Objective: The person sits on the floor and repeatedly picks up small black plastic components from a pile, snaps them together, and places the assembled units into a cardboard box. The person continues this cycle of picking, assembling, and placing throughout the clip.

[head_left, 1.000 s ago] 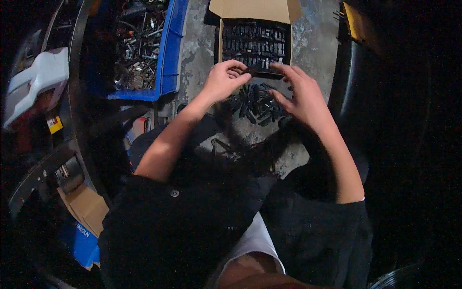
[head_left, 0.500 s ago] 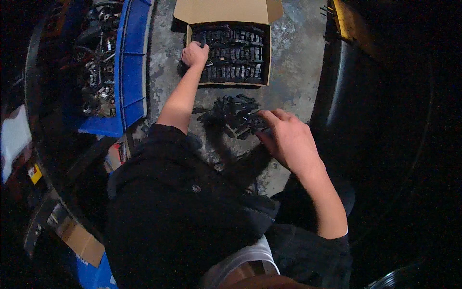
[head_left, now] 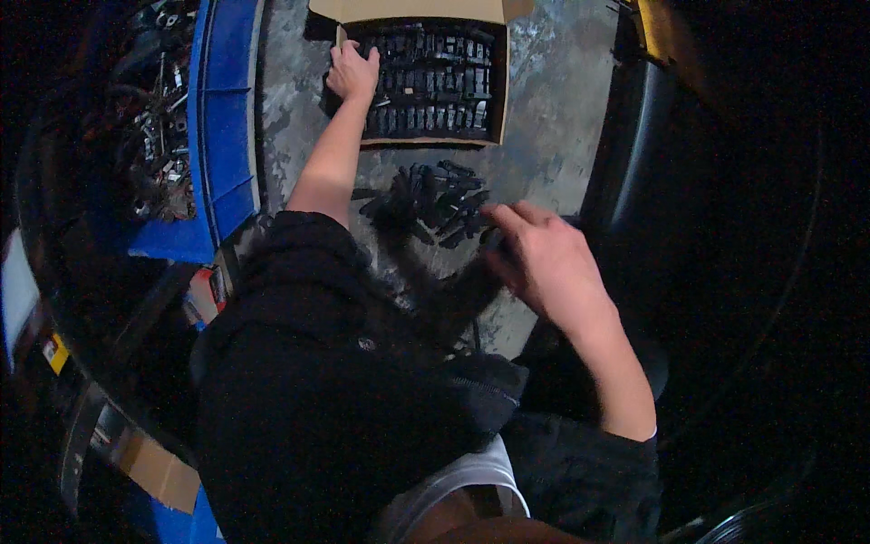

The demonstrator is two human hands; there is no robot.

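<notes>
At the left end of an open cardboard box [head_left: 433, 144] is my left hand [head_left: 352, 72]. Its thumb and fingers are apart over the far left corner, and I see nothing held between them. Rows of small black plastic-looking parts [head_left: 435, 80] fill the box. In front of it lies a loose pile of similar black parts [head_left: 444, 204] on the worn grey surface. My right hand [head_left: 548, 258] hovers at the pile's right edge, index finger and thumb spread apart. Shadow covers the space under its fingers, so a dark part there could be hidden.
To the left stands a blue bin [head_left: 227, 127] with mixed metal pieces [head_left: 168, 118] in it. The worn grey tabletop [head_left: 553, 109] ends on the right beside a dark, shiny curved surface [head_left: 634, 145]. Something yellow [head_left: 654, 32] is at the far right. Low on the left is cardboard [head_left: 161, 470].
My left hand has let go of a dark part at the box's left end and its fingers have spread. My right hand stays beside the pile. The whole view has shifted slightly.
</notes>
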